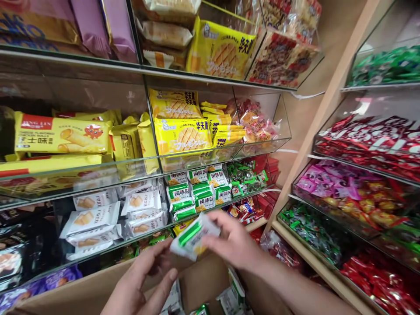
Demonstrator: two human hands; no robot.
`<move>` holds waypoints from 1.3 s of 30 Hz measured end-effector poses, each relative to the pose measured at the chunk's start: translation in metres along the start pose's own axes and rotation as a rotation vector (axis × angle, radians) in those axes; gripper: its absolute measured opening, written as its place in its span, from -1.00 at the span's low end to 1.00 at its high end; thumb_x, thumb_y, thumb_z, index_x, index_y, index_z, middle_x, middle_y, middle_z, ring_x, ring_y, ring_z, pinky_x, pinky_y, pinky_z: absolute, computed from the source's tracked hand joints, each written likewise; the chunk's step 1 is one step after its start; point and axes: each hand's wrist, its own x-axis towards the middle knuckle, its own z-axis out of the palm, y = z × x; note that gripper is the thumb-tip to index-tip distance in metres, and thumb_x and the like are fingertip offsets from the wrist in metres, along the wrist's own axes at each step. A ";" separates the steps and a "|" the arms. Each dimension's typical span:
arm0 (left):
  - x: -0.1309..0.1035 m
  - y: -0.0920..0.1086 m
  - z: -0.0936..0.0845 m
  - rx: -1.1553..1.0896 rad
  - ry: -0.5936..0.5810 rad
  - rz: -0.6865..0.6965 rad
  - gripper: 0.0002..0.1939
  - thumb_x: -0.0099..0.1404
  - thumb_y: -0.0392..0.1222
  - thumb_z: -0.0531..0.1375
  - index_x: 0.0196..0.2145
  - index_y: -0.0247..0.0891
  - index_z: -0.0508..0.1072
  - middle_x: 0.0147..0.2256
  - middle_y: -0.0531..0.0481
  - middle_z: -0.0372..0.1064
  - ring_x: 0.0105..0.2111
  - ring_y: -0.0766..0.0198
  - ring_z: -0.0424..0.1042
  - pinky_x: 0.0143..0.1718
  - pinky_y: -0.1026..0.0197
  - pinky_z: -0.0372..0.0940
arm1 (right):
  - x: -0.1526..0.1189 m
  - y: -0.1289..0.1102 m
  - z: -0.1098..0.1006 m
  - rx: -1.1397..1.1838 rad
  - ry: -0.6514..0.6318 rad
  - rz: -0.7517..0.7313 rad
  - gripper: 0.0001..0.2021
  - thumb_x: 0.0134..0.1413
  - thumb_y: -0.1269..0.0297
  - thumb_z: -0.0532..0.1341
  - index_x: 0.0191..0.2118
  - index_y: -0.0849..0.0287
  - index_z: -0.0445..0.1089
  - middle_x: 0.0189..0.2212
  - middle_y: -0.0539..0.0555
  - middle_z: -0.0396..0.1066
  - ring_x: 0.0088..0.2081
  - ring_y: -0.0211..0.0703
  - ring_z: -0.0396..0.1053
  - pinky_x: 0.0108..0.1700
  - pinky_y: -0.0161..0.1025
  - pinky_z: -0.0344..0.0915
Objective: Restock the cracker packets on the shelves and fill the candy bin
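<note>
Above the open brown cardboard carton, a small white plastic packet with a green band is held by the right hand. The right hand's fingers are narrowed on it: the thumb lies across the near face, and the index finger is at the upper right edge. The packet sits tilted, its lower left end projecting clear of that grip, towards the left hand.

The left hand is palm inward, thumb and fingers parted widely. Its fingertips are just beside the packet's lower left corner; contact cannot be determined. The gap between thumb and fingers contains nothing.

Inside the carton, below both hands, lie loose white-and-green packets, partly hidden by the hands.

Directly behind the held packet, a clear shelf bin contains stacked green-and-white packets with black lettering. To their left are white plastic biscuit packets; to their right, small green-wrapped sweets. One level up, yellow waffle packets stand beside yellow chicken-roll packets. Right of the pale wooden upright, clear bins hold red-and-white wrapped sweets.
</note>
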 end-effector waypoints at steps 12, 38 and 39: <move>0.107 0.014 0.007 0.755 0.032 0.428 -0.52 0.27 -0.19 -0.02 0.11 -0.48 0.20 0.16 -0.35 0.09 0.17 -0.09 0.06 0.11 -0.11 0.12 | 0.097 0.029 -0.026 -0.202 0.459 -0.103 -0.78 -0.12 0.24 0.24 -0.29 0.19 0.34 -0.35 0.07 0.44 -0.36 -0.15 0.37 -0.23 -0.18 0.31; 0.143 0.032 0.001 0.916 -0.075 0.347 -0.53 0.27 -0.12 0.00 0.12 -0.28 0.16 0.09 -0.18 0.14 0.00 0.00 0.19 -0.07 0.01 0.22 | 0.117 0.023 -0.044 -0.476 0.333 -0.041 -0.86 -0.11 0.28 0.24 -0.38 0.17 0.30 -0.41 0.03 0.42 -0.40 -0.20 0.38 -0.27 -0.22 0.28; 0.142 0.031 0.000 0.913 -0.077 0.352 -0.53 0.27 -0.12 -0.01 0.12 -0.31 0.16 0.11 -0.19 0.12 0.01 0.00 0.18 -0.05 0.01 0.20 | 0.116 0.024 -0.044 -0.461 0.336 -0.050 -0.85 -0.12 0.28 0.24 -0.36 0.18 0.30 -0.40 0.03 0.42 -0.40 -0.20 0.38 -0.27 -0.22 0.28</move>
